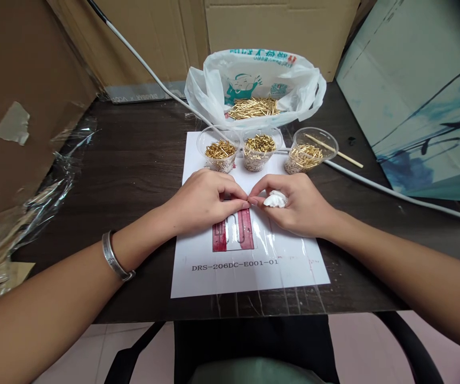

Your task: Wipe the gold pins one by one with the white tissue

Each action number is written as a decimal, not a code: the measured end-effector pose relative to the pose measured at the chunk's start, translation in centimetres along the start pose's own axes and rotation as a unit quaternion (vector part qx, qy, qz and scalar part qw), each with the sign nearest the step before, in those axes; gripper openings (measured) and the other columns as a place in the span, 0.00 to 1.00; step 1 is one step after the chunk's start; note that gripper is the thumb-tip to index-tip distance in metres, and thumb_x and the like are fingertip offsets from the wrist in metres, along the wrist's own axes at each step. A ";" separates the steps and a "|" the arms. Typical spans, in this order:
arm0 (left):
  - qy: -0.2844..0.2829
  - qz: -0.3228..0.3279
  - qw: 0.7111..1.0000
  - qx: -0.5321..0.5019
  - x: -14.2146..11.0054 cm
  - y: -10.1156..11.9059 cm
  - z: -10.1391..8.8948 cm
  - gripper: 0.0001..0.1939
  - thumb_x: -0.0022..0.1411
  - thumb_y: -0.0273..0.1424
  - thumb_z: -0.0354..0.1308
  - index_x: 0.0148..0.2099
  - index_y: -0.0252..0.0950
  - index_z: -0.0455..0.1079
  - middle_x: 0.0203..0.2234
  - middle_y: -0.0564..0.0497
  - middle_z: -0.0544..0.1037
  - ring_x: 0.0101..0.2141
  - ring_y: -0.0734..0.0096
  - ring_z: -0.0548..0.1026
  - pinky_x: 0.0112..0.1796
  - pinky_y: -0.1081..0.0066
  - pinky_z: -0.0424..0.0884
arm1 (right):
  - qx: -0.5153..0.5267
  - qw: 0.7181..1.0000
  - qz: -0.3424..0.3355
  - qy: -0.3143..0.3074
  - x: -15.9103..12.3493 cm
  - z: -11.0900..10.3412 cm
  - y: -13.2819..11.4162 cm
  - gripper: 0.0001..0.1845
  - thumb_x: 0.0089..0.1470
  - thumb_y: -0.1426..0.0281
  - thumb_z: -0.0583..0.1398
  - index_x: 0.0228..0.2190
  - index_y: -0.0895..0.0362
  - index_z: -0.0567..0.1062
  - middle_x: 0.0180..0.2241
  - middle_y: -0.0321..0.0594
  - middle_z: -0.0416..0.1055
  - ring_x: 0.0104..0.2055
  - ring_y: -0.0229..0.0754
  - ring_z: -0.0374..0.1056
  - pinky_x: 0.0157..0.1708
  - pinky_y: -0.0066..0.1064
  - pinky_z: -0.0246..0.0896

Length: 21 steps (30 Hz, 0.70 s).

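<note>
My left hand point(204, 200) and my right hand point(294, 202) meet fingertip to fingertip over a white printed sheet point(246, 261) taped to the dark table point(142, 154). Both hands are closed in a pinch at the point where they touch; what sits between the fingertips is too small to make out. My right hand also holds a crumpled white wad point(275, 200) against its palm. Under the hands lies a red patch with pale loops point(234, 234) printed on the sheet. A silver bracelet point(113, 256) circles my left wrist.
Three clear cups of small brass pins point(217, 152) point(260, 149) point(308, 154) stand at the sheet's far edge; a wooden stick point(348, 156) rests on the right one. Behind them lies a white plastic bag point(254, 85) with more pins. A white cable point(394, 192), cardboard walls and loose cellophane point(49, 192) surround the table.
</note>
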<state>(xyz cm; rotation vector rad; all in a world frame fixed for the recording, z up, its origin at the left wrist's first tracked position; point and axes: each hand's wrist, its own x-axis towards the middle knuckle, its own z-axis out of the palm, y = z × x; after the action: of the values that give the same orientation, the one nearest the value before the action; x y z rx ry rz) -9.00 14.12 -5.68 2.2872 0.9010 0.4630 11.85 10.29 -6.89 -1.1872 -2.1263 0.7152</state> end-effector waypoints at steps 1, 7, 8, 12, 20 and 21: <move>0.002 0.005 1.000 0.004 0.0 0.0 0.0 0.08 0.60 0.32 0.61 0.39 0.39 0.81 0.29 0.52 0.80 0.29 0.73 0.74 0.32 0.72 0.66 | 0.002 1.000 0.003 -0.001 0.0 0.0 0.0 0.06 0.53 0.68 0.62 0.32 0.58 0.78 0.28 0.36 0.76 0.29 0.37 0.68 0.32 0.29 0.58; 0.021 0.035 0.999 0.020 -0.1 0.3 0.1 0.07 0.60 0.30 0.61 0.35 0.37 0.81 0.27 0.51 0.79 0.28 0.74 0.73 0.32 0.72 0.66 | -0.043 0.999 0.011 -0.002 -0.1 -0.2 -0.2 0.09 0.53 0.65 0.61 0.35 0.57 0.74 0.26 0.35 0.72 0.26 0.36 0.63 0.31 0.30 0.54; 0.021 0.034 0.999 0.020 0.0 0.3 0.1 0.07 0.60 0.30 0.61 0.35 0.37 0.81 0.27 0.51 0.79 0.28 0.74 0.73 0.32 0.72 0.66 | -0.055 0.998 0.010 -0.003 -0.1 -0.4 -0.3 0.11 0.52 0.65 0.61 0.37 0.57 0.73 0.26 0.34 0.70 0.25 0.36 0.61 0.30 0.30 0.53; 0.027 0.035 0.999 0.017 0.0 0.2 0.2 0.06 0.59 0.29 0.62 0.34 0.36 0.81 0.26 0.52 0.79 0.28 0.74 0.73 0.32 0.72 0.66 | -0.085 0.996 -0.004 -0.033 0.0 -0.8 -0.6 0.09 0.53 0.67 0.56 0.36 0.58 0.67 0.26 0.34 0.65 0.26 0.36 0.57 0.29 0.31 0.49; 0.034 0.042 0.998 0.014 0.0 -0.2 0.3 0.06 0.59 0.29 0.61 0.33 0.36 0.80 0.26 0.53 0.79 0.28 0.74 0.73 0.32 0.72 0.66 | -0.157 0.984 -0.006 -0.081 0.5 -0.2 -1.1 0.14 0.64 0.66 0.45 0.28 0.56 0.62 0.27 0.37 0.63 0.29 0.38 0.57 0.30 0.34 0.45; 0.033 0.043 0.998 0.015 0.0 -0.1 0.3 0.06 0.59 0.29 0.61 0.33 0.36 0.80 0.26 0.53 0.79 0.28 0.74 0.73 0.31 0.72 0.66 | -0.165 0.983 -0.004 -0.082 0.5 -0.2 -1.1 0.14 0.63 0.67 0.45 0.28 0.56 0.62 0.27 0.37 0.63 0.29 0.38 0.57 0.30 0.34 0.45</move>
<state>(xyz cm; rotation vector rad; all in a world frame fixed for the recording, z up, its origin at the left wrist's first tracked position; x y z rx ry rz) -8.94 14.07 -5.97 2.3561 0.8504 0.5700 11.17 10.23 -5.86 -1.3268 -2.4567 0.4821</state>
